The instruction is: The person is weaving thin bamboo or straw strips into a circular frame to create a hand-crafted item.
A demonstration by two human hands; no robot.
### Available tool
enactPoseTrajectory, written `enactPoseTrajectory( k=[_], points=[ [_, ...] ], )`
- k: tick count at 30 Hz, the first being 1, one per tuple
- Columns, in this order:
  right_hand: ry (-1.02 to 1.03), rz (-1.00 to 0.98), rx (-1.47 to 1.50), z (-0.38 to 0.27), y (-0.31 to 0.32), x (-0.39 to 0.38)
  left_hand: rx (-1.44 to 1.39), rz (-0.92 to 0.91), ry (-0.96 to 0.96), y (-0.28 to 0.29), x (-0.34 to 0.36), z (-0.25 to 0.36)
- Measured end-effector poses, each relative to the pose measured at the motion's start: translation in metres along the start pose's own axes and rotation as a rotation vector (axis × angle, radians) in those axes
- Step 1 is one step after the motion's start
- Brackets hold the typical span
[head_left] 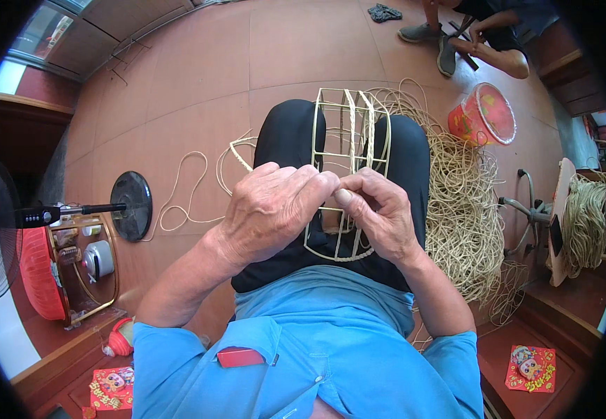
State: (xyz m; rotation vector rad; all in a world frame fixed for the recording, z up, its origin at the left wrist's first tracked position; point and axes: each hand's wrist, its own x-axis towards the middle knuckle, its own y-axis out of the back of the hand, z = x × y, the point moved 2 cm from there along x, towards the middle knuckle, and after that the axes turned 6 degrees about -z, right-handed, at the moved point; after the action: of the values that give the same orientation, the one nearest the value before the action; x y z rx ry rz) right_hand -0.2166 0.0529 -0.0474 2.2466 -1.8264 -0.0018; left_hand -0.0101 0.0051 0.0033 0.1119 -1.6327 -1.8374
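A pale yellow wire basket frame (319, 150) rests across my lap between my knees, with bands of plaited cord (371, 133) wrapped across it. My left hand (271, 202) is closed above its near left side, knuckles up. Pale cord (239, 155) comes out beside that hand and trails to the floor on the left. My right hand (381, 216) is closed in a pinch over the frame's near right part. Its thumb and forefinger meet the left fingertips. What lies between those fingertips is hidden.
A large heap of loose cord (460, 209) covers the floor at my right, beside a red bucket (472, 119). At the left stands a fan with a round black base (132, 206). Another person's legs (449, 42) show at the far right. A stool holding cord (561, 223) lies tipped at the right.
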Motion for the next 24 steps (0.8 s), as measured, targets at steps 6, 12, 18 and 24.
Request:
enactPoseTrajectory(
  k=[6,12,18,24],
  points=[
    [-0.224,0.044,0.254,0.000,0.001,-0.006,-0.374,-0.013,0.270,-0.009,-0.009,-0.004],
    [-0.214,0.013,0.194,-0.001,0.002,-0.007,-1.068,-0.374,0.664,-0.006,-0.018,-0.010],
    [-0.139,-0.015,0.134,-0.003,0.000,-0.003,-1.139,-0.247,0.685,-0.008,-0.025,-0.010],
    [-0.109,-0.037,0.037,-0.005,0.001,-0.001,-0.685,-0.159,0.505,0.000,-0.022,-0.003]
  ],
)
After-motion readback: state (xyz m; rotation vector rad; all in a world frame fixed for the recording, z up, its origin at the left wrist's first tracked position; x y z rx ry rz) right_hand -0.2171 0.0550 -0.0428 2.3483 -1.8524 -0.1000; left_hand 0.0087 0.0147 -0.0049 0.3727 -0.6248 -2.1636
